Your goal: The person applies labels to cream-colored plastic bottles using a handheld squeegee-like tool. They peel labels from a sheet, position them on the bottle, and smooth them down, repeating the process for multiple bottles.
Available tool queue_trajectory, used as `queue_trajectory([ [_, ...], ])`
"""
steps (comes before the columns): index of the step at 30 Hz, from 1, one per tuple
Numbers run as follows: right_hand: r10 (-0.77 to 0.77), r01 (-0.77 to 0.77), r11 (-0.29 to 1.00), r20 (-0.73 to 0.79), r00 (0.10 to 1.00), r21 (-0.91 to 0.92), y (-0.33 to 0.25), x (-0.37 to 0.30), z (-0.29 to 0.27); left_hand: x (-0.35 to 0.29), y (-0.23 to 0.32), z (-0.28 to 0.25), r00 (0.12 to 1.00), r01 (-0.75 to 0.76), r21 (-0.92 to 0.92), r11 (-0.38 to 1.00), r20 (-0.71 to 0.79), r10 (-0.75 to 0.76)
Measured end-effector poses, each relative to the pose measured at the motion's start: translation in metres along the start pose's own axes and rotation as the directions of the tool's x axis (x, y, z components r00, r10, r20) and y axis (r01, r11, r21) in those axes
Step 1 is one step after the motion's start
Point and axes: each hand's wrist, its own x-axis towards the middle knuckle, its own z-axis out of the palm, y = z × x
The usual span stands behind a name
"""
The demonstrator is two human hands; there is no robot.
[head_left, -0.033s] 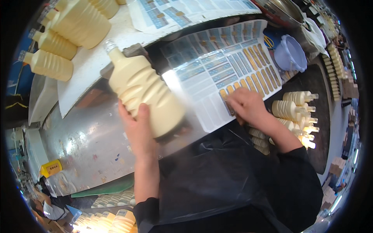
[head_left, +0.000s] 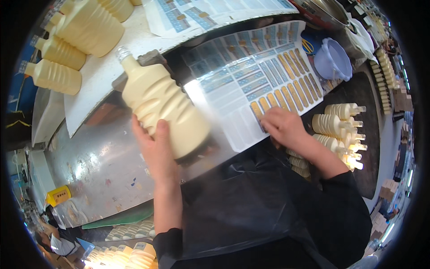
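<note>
A cream-coloured ribbed plastic bottle (head_left: pixel 168 105) with a clear neck lies tilted on the metal worktop, its neck toward the far left. My left hand (head_left: pixel 154 145) grips its near side, thumb on top and fingers along the left flank. To its right lies a sheet of stickers (head_left: pixel 239 130) with blue patterned pieces and rows of gold strips. My right hand (head_left: pixel 284 127) is closed in a pinch at the sheet's near edge, over the lower end of the leftmost gold label (head_left: pixel 256 109). My fingers partly hide that label.
More cream bottles (head_left: pixel 58 76) stand on a white board at the far left. A second sticker sheet (head_left: pixel 197 13) lies behind. A lilac bucket (head_left: pixel 333 60) stands at the far right, with bottles (head_left: pixel 331 125) below it. A yellow box (head_left: pixel 58 195) sits on the worktop's left.
The whole view has shifted very slightly. Both hands, the bottle and the sheet keep nearly the same places relative to one another.
</note>
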Motion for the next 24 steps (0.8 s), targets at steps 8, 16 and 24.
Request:
queue_trajectory([
  [8,-0.056,0.066,0.978,0.053,0.997,-0.197,-0.009,-0.051,0.01,-0.027,-0.003,-0.001,0.737,-0.576,0.677,0.458,0.187,0.65],
  [16,-0.183,0.183,0.978,0.012,0.983,-0.099,0.007,-0.055,0.019,-0.064,-0.017,0.049,0.494,-0.868,0.349,0.354,0.68,0.542],
  [24,0.278,-0.382,0.632,0.264,0.924,0.674,-0.032,-0.013,-0.001,-0.069,-0.006,0.074,0.569,-0.822,0.5,0.273,0.73,0.378],
])
